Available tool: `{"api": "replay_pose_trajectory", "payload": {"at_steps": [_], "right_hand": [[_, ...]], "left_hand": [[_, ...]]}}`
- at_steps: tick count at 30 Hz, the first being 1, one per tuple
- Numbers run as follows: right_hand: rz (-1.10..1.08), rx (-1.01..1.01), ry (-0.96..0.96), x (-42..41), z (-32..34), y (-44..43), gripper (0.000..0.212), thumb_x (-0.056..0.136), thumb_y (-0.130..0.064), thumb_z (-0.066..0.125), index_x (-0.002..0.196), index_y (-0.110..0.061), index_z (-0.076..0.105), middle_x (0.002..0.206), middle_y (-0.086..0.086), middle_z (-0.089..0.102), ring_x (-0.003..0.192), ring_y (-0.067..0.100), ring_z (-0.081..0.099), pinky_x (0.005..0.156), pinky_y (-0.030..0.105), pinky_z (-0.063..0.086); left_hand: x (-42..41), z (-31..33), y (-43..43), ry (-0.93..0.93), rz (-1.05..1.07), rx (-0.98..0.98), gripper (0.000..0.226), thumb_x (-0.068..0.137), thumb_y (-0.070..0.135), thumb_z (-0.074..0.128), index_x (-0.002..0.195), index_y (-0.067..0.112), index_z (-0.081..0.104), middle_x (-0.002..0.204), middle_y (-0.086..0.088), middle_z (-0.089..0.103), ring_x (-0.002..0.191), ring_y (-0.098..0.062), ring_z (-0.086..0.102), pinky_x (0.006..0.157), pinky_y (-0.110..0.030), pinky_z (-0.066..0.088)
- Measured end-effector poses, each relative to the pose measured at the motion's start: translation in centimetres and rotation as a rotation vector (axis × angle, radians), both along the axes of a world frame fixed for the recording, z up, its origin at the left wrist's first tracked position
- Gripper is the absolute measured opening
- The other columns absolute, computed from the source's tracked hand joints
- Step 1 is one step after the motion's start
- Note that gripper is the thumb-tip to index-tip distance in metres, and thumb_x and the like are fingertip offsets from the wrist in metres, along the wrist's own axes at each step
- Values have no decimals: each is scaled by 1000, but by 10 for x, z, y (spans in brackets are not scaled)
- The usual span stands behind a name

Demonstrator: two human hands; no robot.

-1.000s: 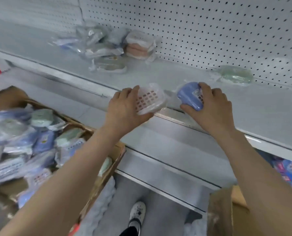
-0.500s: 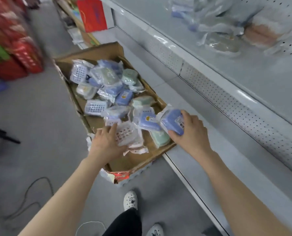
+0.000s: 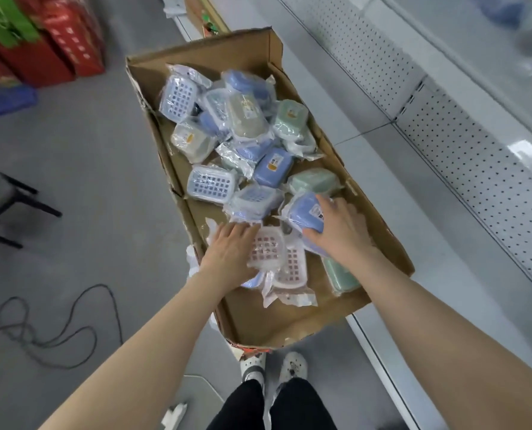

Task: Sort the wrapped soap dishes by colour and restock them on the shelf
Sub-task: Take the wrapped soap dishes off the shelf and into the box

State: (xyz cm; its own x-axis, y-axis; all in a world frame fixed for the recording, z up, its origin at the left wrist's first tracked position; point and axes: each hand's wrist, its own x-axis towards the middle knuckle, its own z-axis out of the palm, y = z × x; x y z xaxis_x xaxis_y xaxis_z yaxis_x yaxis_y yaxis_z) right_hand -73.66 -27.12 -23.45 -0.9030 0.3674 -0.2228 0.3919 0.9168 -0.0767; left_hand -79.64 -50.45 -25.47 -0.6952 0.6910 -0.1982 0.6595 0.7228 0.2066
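in the near end of the cardboard box, the left hand grips a pink soap dish by its left side, over a second pink one. just right of it, the right hand curls round a blue soap dish, whose long axis slants toward the box's right edge. both dishes lie directly under the fingers. beyond, the pile of wrapped soap dishes fills the far end. the shelf runs along the right, nearer the right hand.
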Motion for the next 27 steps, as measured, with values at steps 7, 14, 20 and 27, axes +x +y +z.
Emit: {"api": "replay_pose_trajectory", "payload": {"at_steps": [7,14,20,27], "right_hand": [[87,-7,-94,-30,-41,14,75,93,-59,47,154,-27,16,150,14,32,136,34,34,108,48,35],[169,-14,7,-14,-29,20,68,95,-51,47,152,-19,27,146,14,38,134,32,38,107,45,35],[166,80,234,25,38,34,58,88,-35,65,137,-5,51,123,17,57,112,36,56,93,46,45],[26,300,402,117,121,65,52,92,-35,60,135,-7,50,124,17,55,114,37,53,95,49,44]], "left_hand": [[-22,-37,16,-61,10,-56,85,84,44,64,152,21,18,152,-1,28,145,-28,17,121,-42,7],[-23,-22,18,-75,-28,4,81,82,48,68,148,21,30,149,-2,35,144,-27,23,120,-38,11],[-21,41,36,52,-107,158,57,86,33,69,138,18,50,132,-4,58,119,-30,54,98,-39,44],[-6,122,101,312,-402,397,53,75,21,81,123,8,63,115,-12,66,98,-36,64,82,-41,53]]}}
